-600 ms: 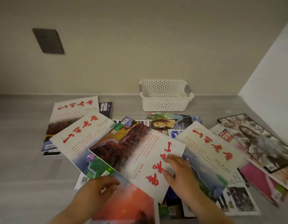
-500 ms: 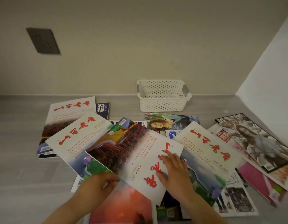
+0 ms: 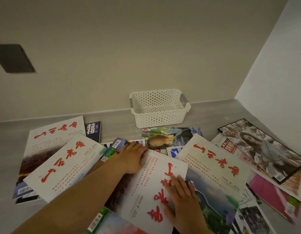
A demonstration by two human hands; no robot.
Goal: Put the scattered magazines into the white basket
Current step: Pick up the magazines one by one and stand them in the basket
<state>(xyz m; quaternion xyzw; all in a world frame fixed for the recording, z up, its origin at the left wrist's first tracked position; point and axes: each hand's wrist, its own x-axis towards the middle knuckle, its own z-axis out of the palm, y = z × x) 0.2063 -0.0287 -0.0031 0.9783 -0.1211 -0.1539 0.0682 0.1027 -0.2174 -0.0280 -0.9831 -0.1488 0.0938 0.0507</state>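
Several magazines lie scattered and overlapping on the grey floor. The top middle one is white with red characters and a brown landscape. My left hand lies over its far edge, fingers curled at that edge. My right hand rests flat on its near right part, fingers spread. More white magazines with red characters lie at the left and at the right. The white basket stands empty by the wall, beyond the pile.
A glossy magazine with a woman's photo lies at the far right near the side wall. A dark wall plate is on the back wall at the left. Bare grey floor shows between pile and wall.
My left hand has moved from the near left edge of the middle magazine up across it to its far edge. My right hand stays pressed on it. The view has tilted.
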